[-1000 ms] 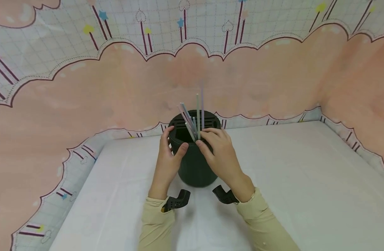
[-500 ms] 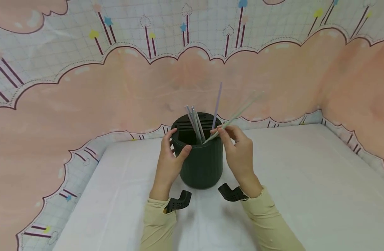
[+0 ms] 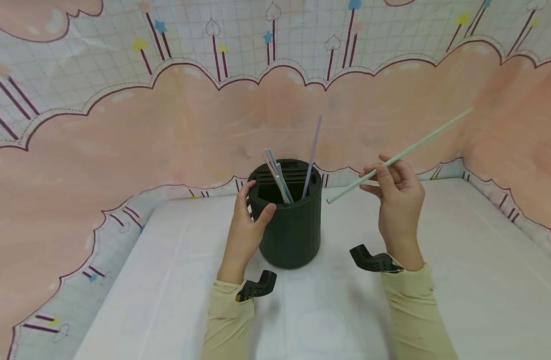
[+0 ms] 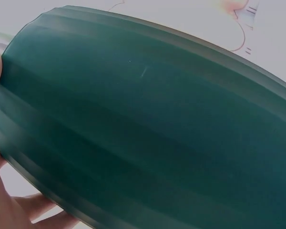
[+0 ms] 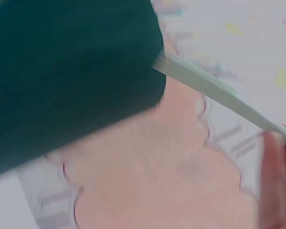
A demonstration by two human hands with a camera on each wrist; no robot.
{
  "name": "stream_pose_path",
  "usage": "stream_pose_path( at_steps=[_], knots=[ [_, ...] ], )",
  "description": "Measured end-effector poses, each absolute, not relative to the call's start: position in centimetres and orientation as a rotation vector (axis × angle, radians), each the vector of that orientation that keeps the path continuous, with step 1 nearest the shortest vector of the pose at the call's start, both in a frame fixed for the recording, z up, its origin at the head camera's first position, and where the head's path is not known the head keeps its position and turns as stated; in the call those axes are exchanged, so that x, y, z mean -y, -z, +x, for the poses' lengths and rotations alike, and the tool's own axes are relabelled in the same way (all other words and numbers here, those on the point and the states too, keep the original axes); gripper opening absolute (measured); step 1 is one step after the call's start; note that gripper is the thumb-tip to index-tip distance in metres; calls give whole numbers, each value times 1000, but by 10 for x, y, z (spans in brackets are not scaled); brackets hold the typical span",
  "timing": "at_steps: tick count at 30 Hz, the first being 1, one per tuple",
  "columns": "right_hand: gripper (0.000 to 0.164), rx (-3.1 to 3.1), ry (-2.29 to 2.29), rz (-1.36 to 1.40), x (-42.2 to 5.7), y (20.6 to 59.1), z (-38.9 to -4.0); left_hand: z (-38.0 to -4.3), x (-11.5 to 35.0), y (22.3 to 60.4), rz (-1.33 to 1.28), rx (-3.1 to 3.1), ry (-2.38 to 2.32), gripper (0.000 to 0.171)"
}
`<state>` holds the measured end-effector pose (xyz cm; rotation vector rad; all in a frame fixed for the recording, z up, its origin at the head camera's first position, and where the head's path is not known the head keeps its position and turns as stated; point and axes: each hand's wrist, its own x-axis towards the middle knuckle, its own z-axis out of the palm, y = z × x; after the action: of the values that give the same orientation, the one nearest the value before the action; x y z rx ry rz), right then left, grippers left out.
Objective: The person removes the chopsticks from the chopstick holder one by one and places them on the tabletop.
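Observation:
A dark green ribbed holder (image 3: pixel 290 235) stands upright on the white table, with slots across the back of its top and a larger opening in front. My left hand (image 3: pixel 245 225) grips its left side, thumb on the front near the rim; the left wrist view shows the holder's wall (image 4: pixel 143 119) filling the frame. Several pale straws (image 3: pixel 277 175) lean in the front opening, and a purple straw (image 3: pixel 313 155) stands at its right. To the right of the holder, my right hand (image 3: pixel 397 200) pinches a light green straw (image 3: pixel 424 141) in the air, slanting up to the right.
White cloth (image 3: pixel 482 270) covers the table. A printed backdrop (image 3: pixel 189 125) with peach clouds rises behind it and along both sides. Each wrist wears a black camera mount; the right mount (image 3: pixel 372 260) hangs over the table.
My right hand has pulled the light green straw out of the holder and carried it to the right. My left hand keeps its grip on the holder.

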<state>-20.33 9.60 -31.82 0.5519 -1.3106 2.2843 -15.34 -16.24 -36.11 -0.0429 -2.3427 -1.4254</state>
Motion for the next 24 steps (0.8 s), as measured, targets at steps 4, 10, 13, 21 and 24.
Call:
stream_pose_path(
  at_steps=[4, 10, 13, 21, 24],
  knots=[
    [31, 1757, -2150, 523, -110, 328, -215, -156, 163, 360, -39, 2340, 1421, 64],
    [30, 2419, -1850, 446, -120, 346, -230, -156, 163, 359, -20, 2344, 1411, 64],
    [33, 2648, -1753, 428, -122, 357, -236, -156, 163, 359, -14, 2346, 1413, 64],
    [34, 2952, -1593, 461, -128, 383, -250, -158, 162, 361, -3, 2344, 1427, 63],
    [38, 3013, -1583, 464, -130, 392, -254, -159, 161, 362, -7, 2345, 1426, 63]
  ],
)
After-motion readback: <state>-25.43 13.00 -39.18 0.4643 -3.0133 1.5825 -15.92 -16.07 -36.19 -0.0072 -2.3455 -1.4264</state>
